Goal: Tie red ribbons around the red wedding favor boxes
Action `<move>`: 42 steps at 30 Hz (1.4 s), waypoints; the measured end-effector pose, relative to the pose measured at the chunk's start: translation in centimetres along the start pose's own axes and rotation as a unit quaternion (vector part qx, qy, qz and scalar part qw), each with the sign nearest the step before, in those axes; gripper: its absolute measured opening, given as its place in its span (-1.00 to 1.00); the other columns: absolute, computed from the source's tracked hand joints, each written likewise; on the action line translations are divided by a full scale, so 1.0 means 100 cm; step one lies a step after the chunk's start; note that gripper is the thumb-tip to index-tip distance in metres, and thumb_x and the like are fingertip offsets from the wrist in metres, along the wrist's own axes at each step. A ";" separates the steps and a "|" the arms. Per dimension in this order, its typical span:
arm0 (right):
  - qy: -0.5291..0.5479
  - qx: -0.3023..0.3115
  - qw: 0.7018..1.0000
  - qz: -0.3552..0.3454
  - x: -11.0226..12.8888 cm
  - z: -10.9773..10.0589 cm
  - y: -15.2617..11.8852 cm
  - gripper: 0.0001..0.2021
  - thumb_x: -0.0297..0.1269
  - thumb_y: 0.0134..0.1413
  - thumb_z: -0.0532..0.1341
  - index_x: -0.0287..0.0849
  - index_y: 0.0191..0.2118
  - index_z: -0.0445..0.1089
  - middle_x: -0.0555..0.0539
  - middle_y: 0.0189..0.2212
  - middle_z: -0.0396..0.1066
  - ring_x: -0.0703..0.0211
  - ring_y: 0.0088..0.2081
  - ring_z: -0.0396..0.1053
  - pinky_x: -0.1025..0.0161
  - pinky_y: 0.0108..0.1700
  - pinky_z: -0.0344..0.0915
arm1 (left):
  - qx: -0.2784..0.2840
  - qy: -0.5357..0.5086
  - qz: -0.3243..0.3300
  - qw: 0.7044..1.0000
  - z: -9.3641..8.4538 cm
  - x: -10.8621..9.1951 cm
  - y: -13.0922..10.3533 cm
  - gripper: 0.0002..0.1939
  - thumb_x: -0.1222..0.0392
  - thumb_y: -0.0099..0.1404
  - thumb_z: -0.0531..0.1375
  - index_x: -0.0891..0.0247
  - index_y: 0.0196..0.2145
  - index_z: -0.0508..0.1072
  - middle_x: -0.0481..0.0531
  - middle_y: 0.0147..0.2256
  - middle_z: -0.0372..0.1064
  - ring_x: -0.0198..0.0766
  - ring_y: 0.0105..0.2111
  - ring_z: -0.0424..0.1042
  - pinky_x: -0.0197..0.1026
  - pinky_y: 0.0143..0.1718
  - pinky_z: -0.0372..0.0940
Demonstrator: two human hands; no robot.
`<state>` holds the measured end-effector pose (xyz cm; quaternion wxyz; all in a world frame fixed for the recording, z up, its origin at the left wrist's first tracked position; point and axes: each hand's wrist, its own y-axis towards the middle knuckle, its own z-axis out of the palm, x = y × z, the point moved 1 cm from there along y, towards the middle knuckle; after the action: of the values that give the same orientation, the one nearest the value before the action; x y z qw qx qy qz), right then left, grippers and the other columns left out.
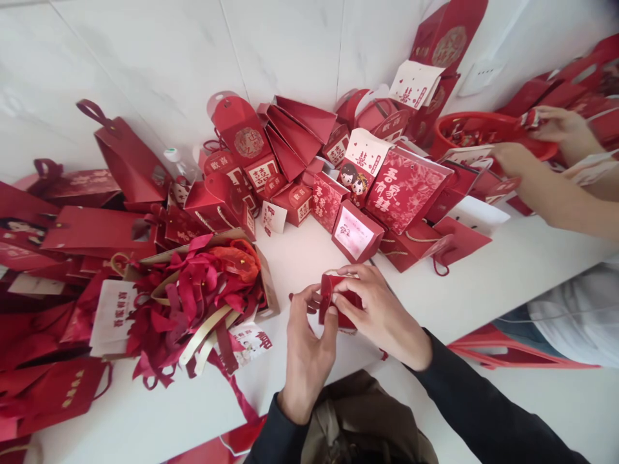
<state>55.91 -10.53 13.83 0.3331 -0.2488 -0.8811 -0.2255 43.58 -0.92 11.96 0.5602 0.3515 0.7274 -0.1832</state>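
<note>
A small red gift box [345, 310] is held just above the white table, near its front edge. My left hand [309, 341] pinches the box's left side between thumb and fingers. From the right, my right hand [374, 309] grips the top and right side, its fingers bent over the upper edge. Part of the box is covered by my fingers. Beyond it stands a small box with a pink-white front panel [354, 231]. To the left lies a cardboard box [269, 283] heaped with red, magenta and cream ribbons [198, 283].
Red gift boxes [290, 138] crowd the back along the tiled wall, and more bags [99, 229] fill the left. At the right, another person's hands [563, 125] are by a red basin [442, 132] of small wrapped items. A red stool [512, 348] is below.
</note>
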 end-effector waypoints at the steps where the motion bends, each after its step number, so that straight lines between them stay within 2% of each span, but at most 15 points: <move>1: 0.001 0.002 1.000 0.000 0.001 0.000 0.001 -0.86 -0.39 0.31 0.21 -0.11 -0.30 0.48 -0.19 -0.02 0.44 -0.14 0.10 0.34 -0.17 0.19 0.32 | 0.003 -0.005 -0.005 1.000 -0.001 -0.001 0.001 -0.69 0.13 0.44 0.17 0.20 0.10 0.38 0.08 -0.11 0.44 -0.20 -0.15 0.46 -0.08 -0.04 0.38; 7: 0.012 0.006 1.000 -0.012 -0.001 0.002 0.000 -0.89 -0.36 0.34 0.20 -0.11 -0.25 0.46 -0.20 -0.02 0.44 -0.12 0.13 0.35 -0.14 0.20 0.32 | 0.008 -0.035 -0.051 0.998 -0.005 -0.004 0.012 -0.81 0.08 0.43 0.16 0.23 -0.21 0.49 0.05 -0.27 0.49 -0.19 -0.23 0.50 -0.16 -0.19 0.42; 9: 0.017 0.006 1.000 -0.018 -0.003 0.002 -0.003 -0.91 -0.33 0.33 0.21 -0.09 -0.11 0.45 -0.19 0.03 0.43 -0.12 0.15 0.34 -0.15 0.23 0.30 | 0.010 -0.036 -0.052 0.998 -0.007 -0.006 0.017 -0.80 0.09 0.42 0.16 0.24 -0.29 0.48 0.02 -0.32 0.48 -0.22 -0.29 0.49 -0.19 -0.23 0.41; 12: 0.023 0.005 0.999 -0.022 -0.006 -0.001 -0.009 -0.66 -0.24 0.33 0.24 -0.04 0.17 0.31 -0.19 0.14 0.39 -0.14 0.21 0.31 -0.17 0.26 0.27 | -0.014 -0.042 -0.030 0.999 -0.016 -0.013 0.026 -0.82 0.11 0.43 0.16 0.24 -0.29 0.46 -0.03 -0.37 0.46 -0.29 -0.35 0.46 -0.25 -0.27 0.37; 18: 0.052 -0.005 0.997 0.063 -0.018 -0.016 -0.037 -0.36 0.04 0.32 0.25 -0.03 0.37 0.07 -0.25 0.32 0.21 -0.19 0.35 0.17 -0.18 0.34 0.19 | -0.150 -0.128 0.029 0.980 -0.057 -0.064 0.048 -0.87 0.13 0.39 0.25 0.20 -0.28 0.40 -0.10 -0.45 0.41 -0.33 -0.46 0.44 -0.29 -0.40 0.37; 21: 0.077 0.005 0.988 0.135 -0.026 -0.020 -0.055 -0.35 0.07 0.30 0.24 -0.02 0.37 0.07 -0.23 0.33 0.20 -0.14 0.37 0.15 -0.16 0.34 0.19 | -0.264 -0.170 0.071 0.947 -0.077 -0.089 0.054 -0.91 0.23 0.37 0.26 0.21 -0.28 0.39 -0.11 -0.46 0.45 -0.29 -0.44 0.51 -0.21 -0.32 0.47; 23: 0.092 0.024 0.980 0.176 -0.030 -0.019 -0.065 -0.34 0.05 0.29 0.24 -0.01 0.38 0.06 -0.21 0.29 0.26 -0.11 0.33 0.20 -0.16 0.32 0.21 | -0.303 -0.161 0.079 0.936 -0.082 -0.092 0.051 -0.90 0.26 0.36 0.26 0.22 -0.19 0.39 -0.07 -0.40 0.51 -0.25 -0.39 0.56 -0.17 -0.30 0.50; 25: 0.103 0.047 0.972 0.208 -0.031 -0.017 -0.072 -0.36 0.03 0.28 0.23 -0.03 0.36 0.10 -0.20 0.19 0.36 -0.11 0.26 0.30 -0.16 0.28 0.24 | -0.283 -0.117 0.065 0.950 -0.078 -0.082 0.040 -0.85 0.22 0.39 0.24 0.19 -0.11 0.37 -0.05 -0.35 0.54 -0.23 -0.40 0.56 -0.20 -0.38 0.47; 26: 0.105 0.056 0.969 0.219 -0.032 -0.016 -0.074 -0.40 0.03 0.28 0.23 -0.05 0.33 0.15 -0.20 0.14 0.40 -0.12 0.21 0.34 -0.16 0.26 0.26 | -0.242 -0.078 0.047 0.966 -0.074 -0.073 0.033 -0.88 0.16 0.41 0.23 0.17 -0.13 0.37 -0.06 -0.37 0.53 -0.24 -0.44 0.54 -0.24 -0.45 0.42; 28: 0.106 0.059 0.966 0.228 -0.031 -0.014 -0.076 -0.54 0.01 0.29 0.20 -0.06 0.21 0.31 -0.18 0.05 0.47 -0.13 0.13 0.40 -0.13 0.17 0.33 | -0.104 0.024 -0.001 0.994 -0.059 -0.049 0.017 -0.77 0.05 0.47 0.14 0.18 -0.33 0.37 -0.10 -0.54 0.41 -0.29 -0.59 0.39 -0.28 -0.57 0.26; 30: 0.105 0.054 0.967 0.227 -0.029 -0.014 -0.075 -0.68 0.00 0.31 0.17 -0.06 0.01 0.45 -0.16 -0.06 0.50 -0.12 0.03 0.44 -0.05 0.04 0.39 | 0.014 0.117 -0.048 0.992 -0.043 -0.025 0.004 -0.58 -0.01 0.49 0.06 0.18 -0.51 0.31 -0.10 -0.65 0.25 -0.28 -0.65 0.27 -0.24 -0.59 0.13; 32: 0.108 0.049 0.967 0.225 -0.028 -0.015 -0.073 -0.74 0.00 0.30 0.17 -0.06 -0.17 0.48 -0.13 -0.18 0.50 -0.10 -0.08 0.45 0.02 -0.06 0.39 | 0.028 0.142 -0.070 0.987 -0.031 -0.006 -0.001 -0.56 -0.05 0.49 0.04 0.17 -0.51 0.33 -0.05 -0.61 0.28 -0.23 -0.60 0.29 -0.18 -0.51 0.14; 36: 0.129 0.029 0.962 0.238 -0.030 -0.017 -0.073 -0.75 -0.01 0.29 0.20 -0.06 -0.26 0.45 -0.06 -0.33 0.48 0.00 -0.26 0.43 0.12 -0.20 0.36 | 0.019 0.021 -0.084 0.996 -0.015 0.013 0.011 -0.58 -0.10 0.44 0.10 0.18 -0.48 0.40 0.06 -0.44 0.44 -0.12 -0.36 0.42 -0.09 -0.23 0.29; 39: 0.163 0.006 0.951 0.262 -0.033 -0.017 -0.076 -0.76 0.00 0.33 0.18 -0.05 -0.21 0.40 -0.01 -0.45 0.47 0.05 -0.37 0.42 0.18 -0.33 0.33 | 0.035 -0.044 -0.086 0.995 -0.007 0.015 0.025 -0.61 -0.13 0.43 0.11 0.21 -0.35 0.50 0.09 -0.30 0.54 -0.12 -0.25 0.50 -0.11 -0.15 0.37; 42: 0.207 -0.035 0.938 0.277 -0.034 -0.018 -0.076 -0.73 0.05 0.35 0.18 -0.05 -0.15 0.36 -0.02 -0.41 0.52 0.04 -0.30 0.49 0.18 -0.24 0.38 | 0.031 -0.104 -0.069 0.992 -0.002 0.007 0.034 -0.62 -0.13 0.44 0.12 0.22 -0.13 0.54 0.11 -0.13 0.57 -0.13 -0.11 0.53 -0.13 -0.04 0.39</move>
<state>54.54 -18.38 10.94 0.5483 -0.4427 -0.6804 -0.2011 45.77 1.74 11.76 0.6074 0.2969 0.6816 -0.2798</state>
